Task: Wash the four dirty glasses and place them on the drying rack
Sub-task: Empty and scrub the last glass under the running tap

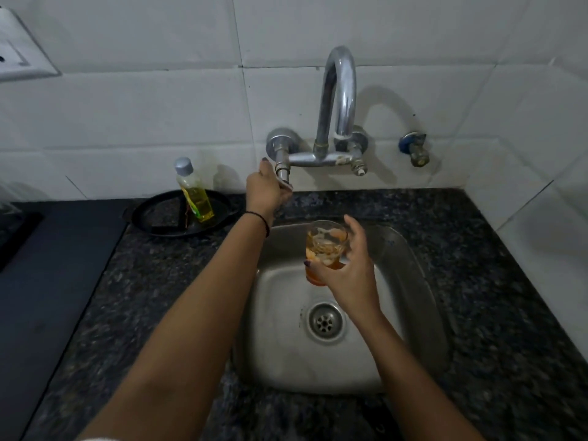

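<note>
Left hand (265,190) reaches far across the counter, its fingers curled round the left tap handle (282,175) of the wall-mounted faucet (339,90). The handle is largely hidden by the hand, so the exact grip cannot be told. A dark thread band circles the left wrist.

Right hand (346,268) holds a glass (324,246) above the far part of the steel sink (280,361). The thumb lies on the glass's near-left side and the fingers wrap its right side. The glass is roughly upright, tilted slightly, and lies below and a little left of the curved spout. It carries orange residue on its walls and what appears to be orange liquid at its base. The round drain (325,320) lies near the middle of the basin, nearer than the glass.

On the speckled dark countertop (496,281), left of the sink, a bottle (194,192) of yellow liquid with a grey cap leans in a black oval tray (149,214) against the white tiled wall (127,106). A small blue-collared valve (413,148) projects from the wall right of the faucet. A switch plate (19,49) sits at the far left.
</note>
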